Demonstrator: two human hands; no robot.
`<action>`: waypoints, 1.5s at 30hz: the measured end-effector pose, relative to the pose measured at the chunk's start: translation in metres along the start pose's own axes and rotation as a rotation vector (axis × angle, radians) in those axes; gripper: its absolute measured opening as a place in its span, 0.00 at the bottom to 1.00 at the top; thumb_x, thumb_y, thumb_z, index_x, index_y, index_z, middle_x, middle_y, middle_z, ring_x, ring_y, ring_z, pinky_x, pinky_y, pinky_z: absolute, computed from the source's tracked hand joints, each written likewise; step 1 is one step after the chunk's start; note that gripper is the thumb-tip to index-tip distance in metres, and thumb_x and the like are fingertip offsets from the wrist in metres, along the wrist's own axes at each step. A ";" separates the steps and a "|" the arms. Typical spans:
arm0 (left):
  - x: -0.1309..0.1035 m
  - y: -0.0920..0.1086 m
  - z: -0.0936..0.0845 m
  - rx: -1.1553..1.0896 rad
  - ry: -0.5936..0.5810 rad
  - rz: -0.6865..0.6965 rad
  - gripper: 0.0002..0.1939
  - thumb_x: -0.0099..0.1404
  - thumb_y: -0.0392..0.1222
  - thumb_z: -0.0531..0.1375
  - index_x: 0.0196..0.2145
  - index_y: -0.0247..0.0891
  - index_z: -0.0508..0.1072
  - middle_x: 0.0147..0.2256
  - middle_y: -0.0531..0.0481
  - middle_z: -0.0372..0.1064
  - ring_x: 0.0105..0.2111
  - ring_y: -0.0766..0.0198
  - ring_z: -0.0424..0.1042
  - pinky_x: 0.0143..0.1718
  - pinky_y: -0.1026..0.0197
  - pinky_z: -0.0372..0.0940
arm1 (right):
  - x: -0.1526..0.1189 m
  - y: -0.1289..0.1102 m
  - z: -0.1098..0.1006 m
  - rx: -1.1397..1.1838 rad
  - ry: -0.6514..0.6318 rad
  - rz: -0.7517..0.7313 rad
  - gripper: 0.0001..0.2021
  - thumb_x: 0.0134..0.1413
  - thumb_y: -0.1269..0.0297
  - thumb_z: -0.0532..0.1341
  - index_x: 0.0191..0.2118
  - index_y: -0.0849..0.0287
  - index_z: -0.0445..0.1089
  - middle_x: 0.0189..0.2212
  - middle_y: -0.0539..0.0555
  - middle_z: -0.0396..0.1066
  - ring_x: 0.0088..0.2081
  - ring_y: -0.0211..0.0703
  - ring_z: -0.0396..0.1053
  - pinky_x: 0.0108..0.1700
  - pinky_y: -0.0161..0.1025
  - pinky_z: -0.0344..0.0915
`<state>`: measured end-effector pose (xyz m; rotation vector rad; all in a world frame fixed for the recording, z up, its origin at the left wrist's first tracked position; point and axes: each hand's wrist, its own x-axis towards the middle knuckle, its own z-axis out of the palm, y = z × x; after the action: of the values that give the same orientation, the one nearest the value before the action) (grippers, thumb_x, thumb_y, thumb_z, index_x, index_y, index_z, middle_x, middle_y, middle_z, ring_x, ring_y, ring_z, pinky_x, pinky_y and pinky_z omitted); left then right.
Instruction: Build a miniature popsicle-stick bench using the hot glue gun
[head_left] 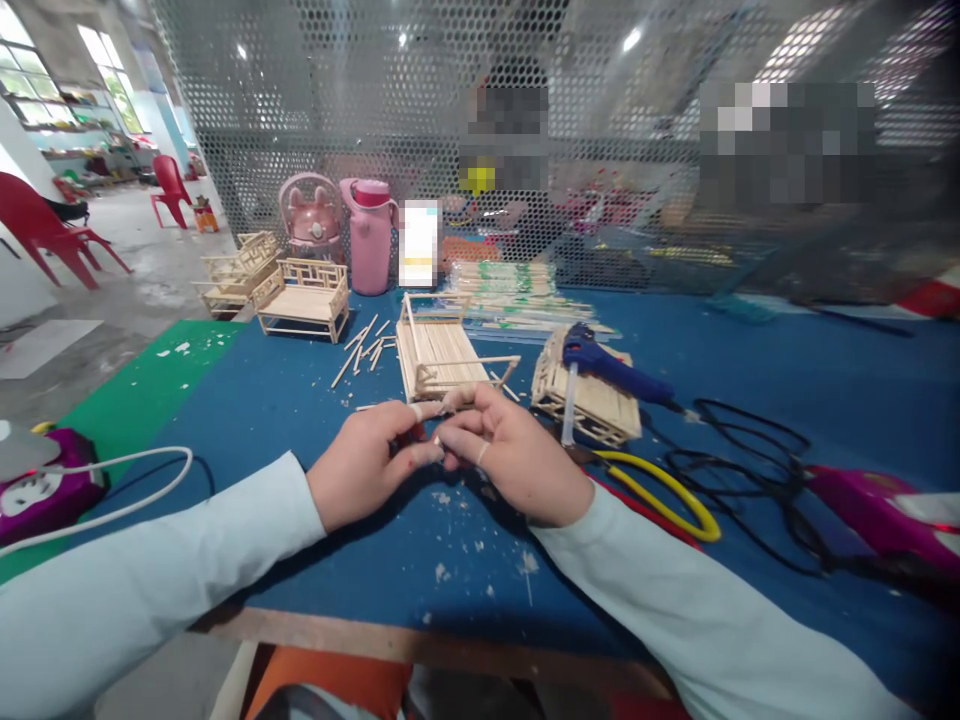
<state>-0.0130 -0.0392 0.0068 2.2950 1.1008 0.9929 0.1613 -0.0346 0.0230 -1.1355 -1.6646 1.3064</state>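
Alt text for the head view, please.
Left hand and right hand, fingertips close together, before a small stick-built bench on a blue tabletop; a glue gun lies on another stick piece at right, a pink bottle stands behind.

Daylight glows through the windows (pixel 109 75), ceiling lights (pixel 632 39) glare above, soft shadows below, edges stretched, blurred, patches pixelated.

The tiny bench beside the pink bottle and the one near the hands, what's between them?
In the head view, loose little sticks lie on the blue table between them.
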 end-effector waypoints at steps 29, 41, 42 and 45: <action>0.006 -0.004 -0.009 -0.238 0.037 -0.182 0.10 0.62 0.43 0.56 0.26 0.35 0.69 0.22 0.55 0.65 0.24 0.69 0.62 0.28 0.66 0.58 | -0.007 -0.007 -0.008 -0.599 0.249 -0.381 0.07 0.56 0.67 0.57 0.32 0.58 0.72 0.28 0.50 0.76 0.30 0.37 0.71 0.37 0.35 0.65; 0.009 -0.005 0.005 -0.144 0.395 0.067 0.16 0.60 0.36 0.60 0.46 0.39 0.63 0.33 0.52 0.67 0.27 0.71 0.63 0.28 0.68 0.61 | 0.000 -0.008 -0.007 -0.645 0.323 -0.484 0.09 0.57 0.65 0.57 0.34 0.57 0.75 0.26 0.50 0.77 0.29 0.39 0.73 0.36 0.34 0.66; 0.007 -0.003 0.006 -0.139 0.366 0.086 0.15 0.61 0.36 0.60 0.46 0.39 0.63 0.33 0.52 0.68 0.28 0.70 0.64 0.29 0.68 0.62 | -0.001 -0.009 -0.007 -0.630 0.287 -0.495 0.09 0.57 0.65 0.57 0.34 0.57 0.75 0.28 0.50 0.77 0.31 0.40 0.74 0.37 0.35 0.66; 0.004 0.003 0.007 -0.179 0.325 0.080 0.11 0.63 0.35 0.59 0.43 0.38 0.65 0.32 0.53 0.70 0.29 0.70 0.67 0.31 0.68 0.64 | -0.002 -0.010 -0.005 -0.560 0.224 -0.503 0.08 0.56 0.66 0.58 0.33 0.57 0.75 0.33 0.51 0.78 0.35 0.40 0.74 0.41 0.36 0.66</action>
<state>-0.0043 -0.0381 0.0062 2.0964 0.9979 1.4733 0.1641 -0.0356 0.0336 -1.0155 -2.0255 0.3916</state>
